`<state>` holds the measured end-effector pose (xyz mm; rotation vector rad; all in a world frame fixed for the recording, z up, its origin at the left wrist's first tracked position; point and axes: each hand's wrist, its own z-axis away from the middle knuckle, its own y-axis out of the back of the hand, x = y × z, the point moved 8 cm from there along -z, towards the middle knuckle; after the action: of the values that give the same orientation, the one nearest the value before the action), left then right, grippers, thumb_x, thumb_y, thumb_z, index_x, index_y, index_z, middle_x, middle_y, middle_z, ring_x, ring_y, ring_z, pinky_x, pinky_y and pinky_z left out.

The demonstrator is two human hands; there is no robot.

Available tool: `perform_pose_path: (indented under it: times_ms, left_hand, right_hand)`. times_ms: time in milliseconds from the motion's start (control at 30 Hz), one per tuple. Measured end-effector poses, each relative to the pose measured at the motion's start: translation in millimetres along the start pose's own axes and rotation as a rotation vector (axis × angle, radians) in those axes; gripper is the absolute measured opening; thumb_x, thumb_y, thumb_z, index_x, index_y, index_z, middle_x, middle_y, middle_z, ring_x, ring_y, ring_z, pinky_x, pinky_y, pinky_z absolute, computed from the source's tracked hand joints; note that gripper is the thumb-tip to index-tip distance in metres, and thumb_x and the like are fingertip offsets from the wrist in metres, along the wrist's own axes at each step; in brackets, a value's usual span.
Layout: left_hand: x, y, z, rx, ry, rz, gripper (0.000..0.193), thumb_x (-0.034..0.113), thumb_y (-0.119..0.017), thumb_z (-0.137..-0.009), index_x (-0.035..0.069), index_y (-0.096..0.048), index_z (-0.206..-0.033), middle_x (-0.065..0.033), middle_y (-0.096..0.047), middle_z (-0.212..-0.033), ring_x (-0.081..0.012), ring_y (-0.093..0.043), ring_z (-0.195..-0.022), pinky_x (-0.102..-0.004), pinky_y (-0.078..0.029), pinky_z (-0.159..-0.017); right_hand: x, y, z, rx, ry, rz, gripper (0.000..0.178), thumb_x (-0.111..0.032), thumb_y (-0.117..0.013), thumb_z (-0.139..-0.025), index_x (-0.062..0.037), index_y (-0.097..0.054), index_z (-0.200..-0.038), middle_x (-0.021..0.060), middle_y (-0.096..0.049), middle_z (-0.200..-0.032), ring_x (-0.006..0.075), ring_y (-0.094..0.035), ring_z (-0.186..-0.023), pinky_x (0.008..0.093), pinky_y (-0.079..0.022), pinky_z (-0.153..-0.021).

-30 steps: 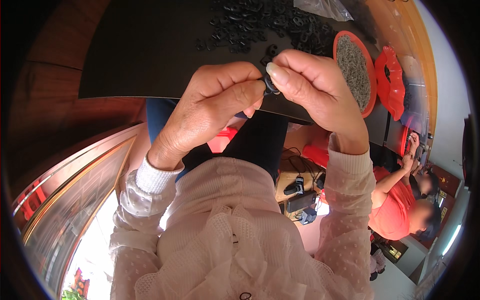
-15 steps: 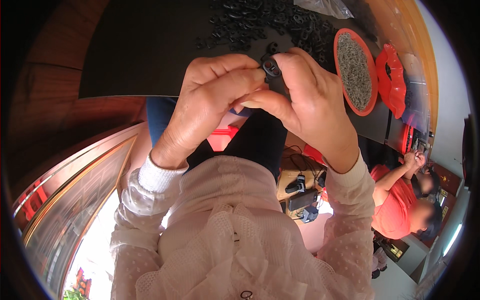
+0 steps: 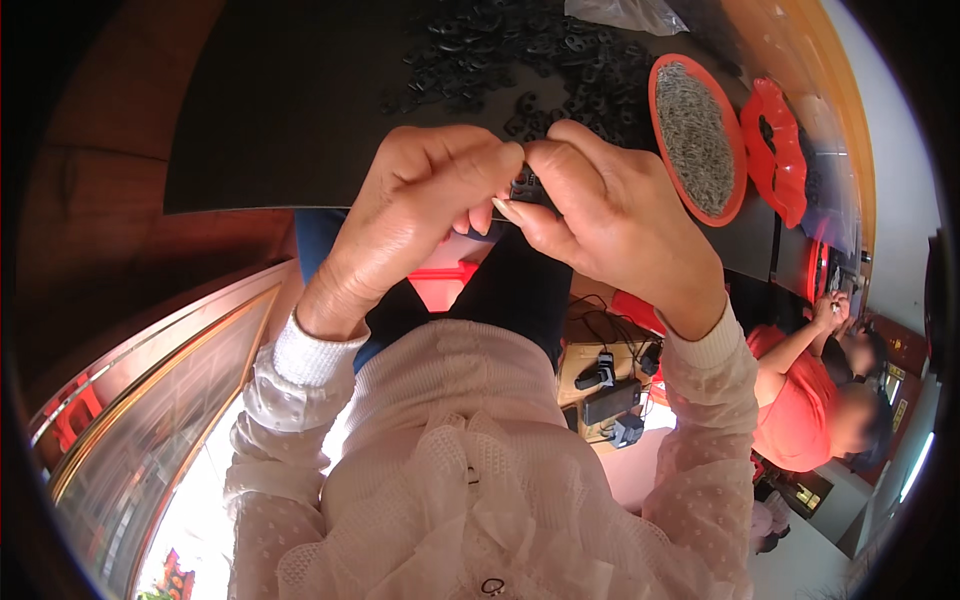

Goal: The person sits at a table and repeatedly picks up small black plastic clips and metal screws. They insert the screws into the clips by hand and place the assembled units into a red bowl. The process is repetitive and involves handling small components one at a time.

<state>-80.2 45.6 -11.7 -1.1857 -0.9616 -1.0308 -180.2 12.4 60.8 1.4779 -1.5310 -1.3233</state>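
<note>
Above the near edge of a black tabletop (image 3: 280,120), both hands meet fingertip to fingertip. Between them is a small black plastic cord lock (image 3: 523,185), mostly covered by my fingers. My left hand (image 3: 410,205) pinches it from the left, thumb and forefinger pressed together. From the other side my right hand (image 3: 625,225) grips it between thumb and bent forefinger. Beyond the hands lies a loose heap of similar black plastic parts (image 3: 500,55). Right of the hands, an orange-red bowl (image 3: 741,165) holds many thin grey metal pieces (image 3: 695,135) that look like springs.
A red wavy-edged dish (image 3: 787,150) stands right of the bowl. A clear plastic bag (image 3: 628,12) lies at the far edge. Below right, a wooden surface (image 3: 575,365) carries a phone (image 3: 610,402), chargers and cables. Another person in red (image 3: 795,400) sits at the right.
Both hands have come slightly nearer to me. The cord lock has turned and sunk between my fingers, so its two-holed face shows less. The view has shifted a little.
</note>
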Motion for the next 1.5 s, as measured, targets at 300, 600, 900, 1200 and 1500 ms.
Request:
perform_pose_path:
  times_ms: [300,600,900,1200,1500]
  left_hand:
    - [3,-8,2,-0.018,-0.065,-0.025,0.022,0.013,-0.055,-0.092,0.000,-0.058,-0.074,0.0030,-0.050,-0.066,-0.0043,-0.044,-0.061,-0.0215,-0.036,-0.054]
    - [0,-11,1,-0.081,-0.039,-0.144,0.024,0.014,-0.050,-0.093,0.001,-0.053,-0.073,0.0011,-0.047,-0.066,-0.0065,-0.045,-0.065,-0.0237,-0.038,-0.058]
    - [1,-8,1,-0.081,0.016,-0.031,0.024,0.018,-0.050,-0.093,0.001,-0.057,-0.077,0.0009,-0.050,-0.066,-0.0053,-0.041,-0.058,-0.0222,-0.033,-0.051]
    - [4,-8,1,-0.108,-0.034,-0.041,0.024,0.018,-0.048,-0.092,0.000,-0.059,-0.080,-0.0001,-0.051,-0.067,-0.0061,-0.042,-0.058,-0.0228,-0.033,-0.050]
    - [-1,-4,2,-0.066,0.019,-0.074,0.025,0.018,-0.048,-0.092,0.001,-0.058,-0.078,0.0001,-0.051,-0.068,-0.0067,-0.043,-0.058,-0.0237,-0.034,-0.050]
  right_hand:
    - [3,3,2,0.025,0.015,-0.033,0.030,-0.025,-0.076,-0.074,-0.0060,-0.053,-0.080,0.0048,-0.054,-0.076,0.0221,-0.058,-0.059,0.0331,-0.046,-0.047]
    - [7,-1,2,-0.049,0.013,-0.178,0.027,-0.024,-0.072,-0.079,-0.0047,-0.052,-0.080,0.0055,-0.054,-0.077,0.0245,-0.058,-0.062,0.0344,-0.047,-0.050]
    - [3,-7,3,0.025,0.031,0.039,0.044,-0.042,-0.072,-0.077,-0.0044,-0.050,-0.085,0.0074,-0.052,-0.075,0.0233,-0.058,-0.057,0.0314,-0.046,-0.046]
    - [2,-8,0,0.020,0.072,0.062,0.047,-0.045,-0.073,-0.076,-0.0062,-0.046,-0.083,0.0064,-0.052,-0.073,0.0226,-0.058,-0.056,0.0313,-0.047,-0.048]
    - [7,-4,5,0.021,-0.016,-0.115,0.044,-0.037,-0.075,-0.076,-0.0043,-0.051,-0.093,0.0100,-0.055,-0.078,0.0283,-0.058,-0.061,0.0359,-0.046,-0.053]
